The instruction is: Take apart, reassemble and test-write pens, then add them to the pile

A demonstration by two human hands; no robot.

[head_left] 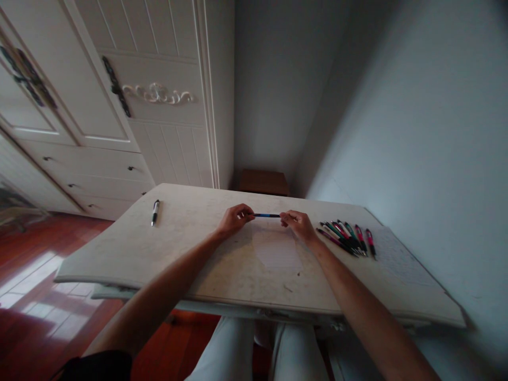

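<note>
In the head view, a white surface stretches across the scene, with a pale wardrobe behind its left part, a bare wall on the right and a brown box beyond the far edge. A white-and-black pen lies alone near the far left corner. To the right of the hands is a cluster of pens, some overlapping, and next to it a written sheet. A lined sheet lies on the surface on the near side of the blue-and-dark pen, between the forearms. That pen is over the middle of the surface, its long axis running left to right, nearly level; which end is the tip cannot be told. The left hand pinches its left end, and the right hand pinches its right end, fingers closed on it
</note>
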